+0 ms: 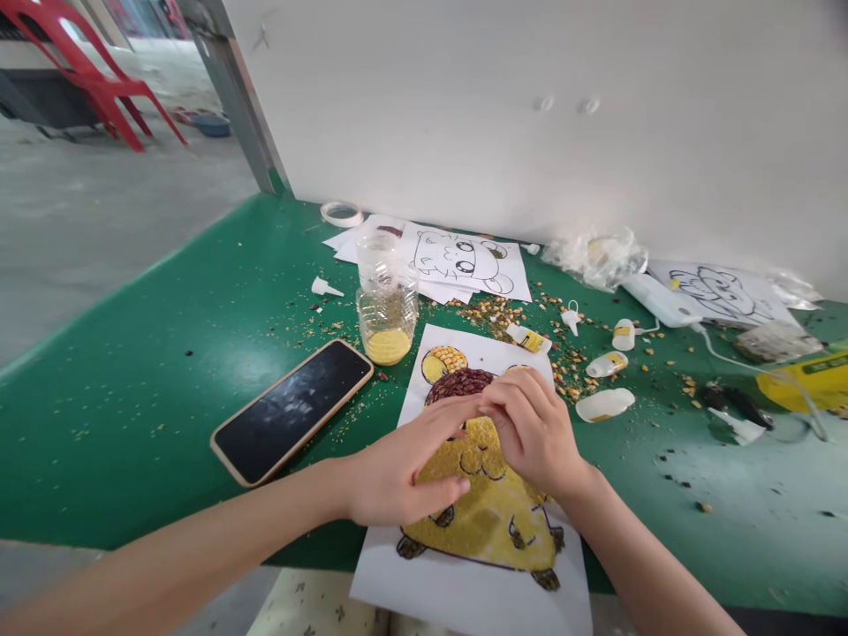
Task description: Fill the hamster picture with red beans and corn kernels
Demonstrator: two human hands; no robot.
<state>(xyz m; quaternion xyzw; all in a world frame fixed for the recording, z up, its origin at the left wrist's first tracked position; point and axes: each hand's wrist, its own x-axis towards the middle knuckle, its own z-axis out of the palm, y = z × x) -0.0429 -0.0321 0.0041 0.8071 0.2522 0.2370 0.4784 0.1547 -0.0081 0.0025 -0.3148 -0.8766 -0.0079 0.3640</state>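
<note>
As a person's two hands meet above a seed-covered animal picture [487, 521], a green tabletop [152, 353] spreads out around them, strewn with grains and kernels. The picture lies at the table's near edge, its white sheet [377, 579] reaching past the edge above pale patterned fabric [305, 605]. The left hand [411, 468] is held flat, fingers straight and thumb apart; the right hand [536, 428] has its fingers curled, their tips at the left fingertips, and whether they pinch anything cannot be told.

To the left, a dark-screened phone [291, 411] in a tan case lies near a clear plastic jar [388, 309] with yellow grain [389, 346] at its bottom. Behind the jar are a roll of tape [341, 214] and papers bearing a line-drawn animal [464, 261]. Right of the sheet lie small white bottles [605, 405], loose kernels [490, 311], crumpled clear plastic [600, 258], a white device [662, 300] with a cable, and a yellow packet [805, 382].

A plain white panel [424, 106] stands along the table's far side. Beyond its left end, a red plastic chair [106, 84] and a blue basin [210, 124] rest on a gray floor [165, 190].
</note>
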